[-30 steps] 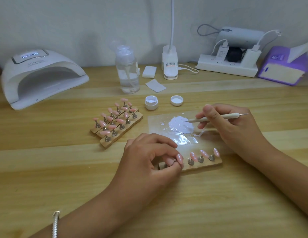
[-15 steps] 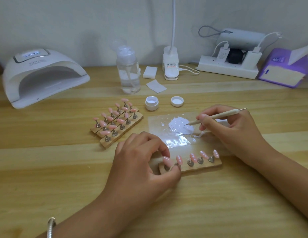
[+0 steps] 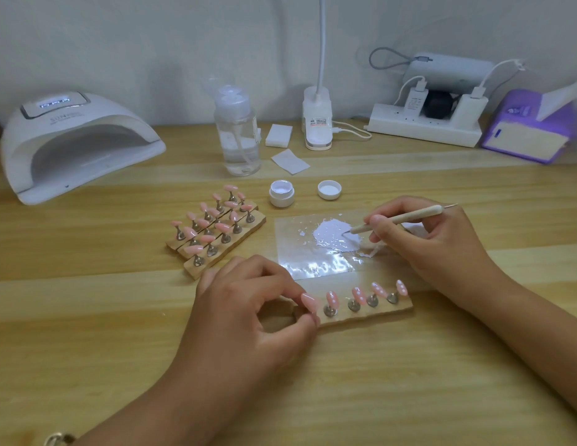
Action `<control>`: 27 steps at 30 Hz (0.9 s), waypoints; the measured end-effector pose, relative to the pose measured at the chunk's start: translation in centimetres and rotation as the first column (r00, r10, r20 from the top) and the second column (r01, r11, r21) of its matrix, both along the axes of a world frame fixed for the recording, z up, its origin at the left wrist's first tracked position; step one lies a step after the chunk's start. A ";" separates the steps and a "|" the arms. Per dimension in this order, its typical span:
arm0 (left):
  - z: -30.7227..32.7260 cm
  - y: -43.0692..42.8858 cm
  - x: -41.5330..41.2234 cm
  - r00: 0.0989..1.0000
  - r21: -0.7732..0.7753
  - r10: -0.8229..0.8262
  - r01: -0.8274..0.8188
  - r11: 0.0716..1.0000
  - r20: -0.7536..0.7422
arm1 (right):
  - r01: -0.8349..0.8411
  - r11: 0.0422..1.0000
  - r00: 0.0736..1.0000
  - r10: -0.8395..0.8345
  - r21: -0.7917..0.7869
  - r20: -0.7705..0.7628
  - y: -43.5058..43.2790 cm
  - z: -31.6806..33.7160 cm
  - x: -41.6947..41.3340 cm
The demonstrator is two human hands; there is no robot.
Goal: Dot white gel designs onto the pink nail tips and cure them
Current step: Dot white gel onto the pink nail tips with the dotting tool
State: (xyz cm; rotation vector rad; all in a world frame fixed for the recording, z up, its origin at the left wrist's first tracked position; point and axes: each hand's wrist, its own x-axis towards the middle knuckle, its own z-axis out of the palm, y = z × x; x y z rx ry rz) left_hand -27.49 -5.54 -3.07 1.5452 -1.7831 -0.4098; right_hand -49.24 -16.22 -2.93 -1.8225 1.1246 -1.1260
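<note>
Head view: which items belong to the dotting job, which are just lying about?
Job: dotting tool in right hand; gel on the palette; holder pinched by left hand; jar; lid; spare holders; lamp.
Idle: pump bottle; wipes; desk light; power strip; purple box.

- Bench (image 3: 87, 317): pale wood grain, smooth matt.
- Nail tips (image 3: 331, 299): glossy pink plastic on metal pegs.
- Holder strip (image 3: 371, 312): bare wood.
- Palette sheet (image 3: 293, 252): clear, shiny film.
- Curing lamp (image 3: 71, 140): smooth white plastic.
</note>
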 end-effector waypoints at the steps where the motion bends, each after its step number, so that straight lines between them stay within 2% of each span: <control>1: 0.0 0.0 0.0 1.000 -0.002 -0.005 0.005 1.000 -0.008 | -0.002 1.000 1.000 0.002 0.002 -0.001 0.0 0.0 0.0; 12: 0.3 -0.3 -0.2 1.000 -0.047 -0.008 0.010 0.999 0.030 | -0.026 1.000 0.999 0.025 0.018 0.027 0.0 0.0 0.1; 21: 0.4 0.0 -0.5 0.980 -0.176 -0.035 0.070 0.982 0.194 | 0.016 1.000 1.000 -0.016 0.004 0.020 0.1 0.2 0.2; 27: 0.1 -0.1 -0.4 0.992 -0.267 -0.013 0.045 0.963 0.122 | 0.002 1.000 1.000 -0.003 0.027 0.029 0.2 0.2 0.2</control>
